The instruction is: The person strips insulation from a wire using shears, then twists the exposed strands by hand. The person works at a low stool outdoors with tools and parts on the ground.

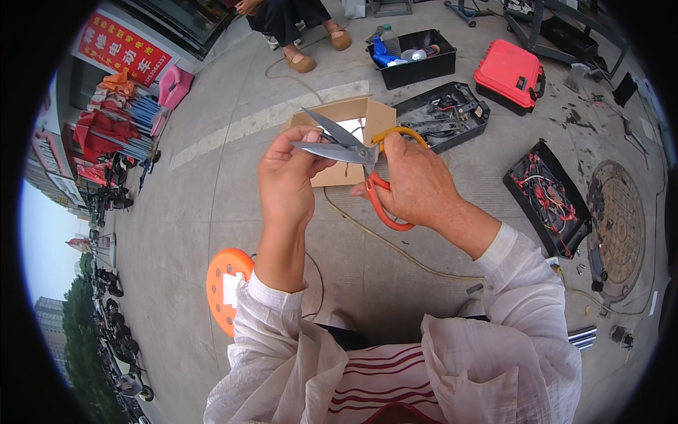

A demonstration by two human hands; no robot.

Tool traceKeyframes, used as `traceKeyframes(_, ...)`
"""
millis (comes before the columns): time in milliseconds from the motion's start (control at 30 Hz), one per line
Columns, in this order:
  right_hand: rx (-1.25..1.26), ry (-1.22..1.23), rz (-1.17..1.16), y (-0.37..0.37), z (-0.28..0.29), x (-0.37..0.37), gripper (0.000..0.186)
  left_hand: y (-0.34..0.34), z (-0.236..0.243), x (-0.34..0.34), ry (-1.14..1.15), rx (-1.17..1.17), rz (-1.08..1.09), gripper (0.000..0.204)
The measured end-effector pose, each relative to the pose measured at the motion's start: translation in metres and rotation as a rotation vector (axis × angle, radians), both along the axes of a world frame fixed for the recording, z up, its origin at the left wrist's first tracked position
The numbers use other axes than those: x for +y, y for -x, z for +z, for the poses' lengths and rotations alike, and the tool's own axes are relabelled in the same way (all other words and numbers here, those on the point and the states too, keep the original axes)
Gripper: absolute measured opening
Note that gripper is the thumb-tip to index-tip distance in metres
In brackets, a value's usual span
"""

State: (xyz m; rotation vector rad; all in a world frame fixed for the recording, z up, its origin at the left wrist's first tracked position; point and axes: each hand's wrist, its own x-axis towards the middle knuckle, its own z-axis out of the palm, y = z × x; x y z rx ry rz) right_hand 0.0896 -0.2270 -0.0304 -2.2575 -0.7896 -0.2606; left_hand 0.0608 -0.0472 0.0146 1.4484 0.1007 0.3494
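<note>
My right hand grips a pair of scissors by its yellow and red-orange loop handles. The two grey blades are spread apart and point left, toward my left hand. My left fingers are pinched together right at the blades, on a thin dark strand that looks like a wire and lies between them. Much of that strand is hidden by the fingers and blades. Below and behind both hands stands an open cardboard box with something white inside, mostly covered from sight.
An orange stool stands left of my legs. Farther off are a black bin of bottles, a black tray and a red case. Right lies a black tray of wires. A hose crosses the ground. Someone sits ahead.
</note>
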Motion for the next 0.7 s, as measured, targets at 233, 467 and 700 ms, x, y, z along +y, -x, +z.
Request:
traceKeyframes(233,0.135,0.054,-0.009,0.000,-0.004,0.002,0.079,0.001,0.001,0.001,0.000,-0.018,-0.021,0.011)
traceKeyframes(467,0.092,0.057,-0.012,0.000,-0.010,0.004,0.079,-0.001,0.001,0.003,-0.005,0.002,-0.023,0.011)
traceKeyframes(700,0.092,0.061,0.003,-0.001,-0.008,0.004,0.082,-0.001,-0.004,0.004,0.100,-0.013,-0.059,0.010)
